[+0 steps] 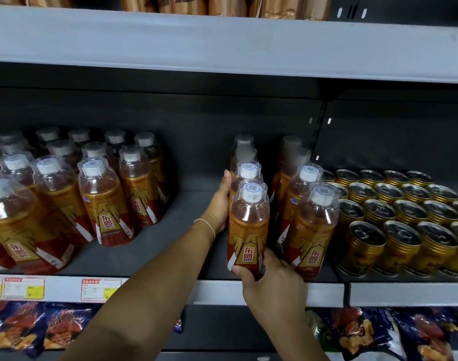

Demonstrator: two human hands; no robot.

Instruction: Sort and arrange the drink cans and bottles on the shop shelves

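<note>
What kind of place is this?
Most likely a retail shop aisle. There are paper price tags on the shelf edge, faced rows of identical bottles and gold cans, and snack bags on the shelf below.

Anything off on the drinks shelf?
No spill or damage visible. One oddity: a bare stretch of shelf splits the bottles, left block apart from two rows by the cans. Right hand grips the gap-side front bottle; left hand touches that row.
</note>
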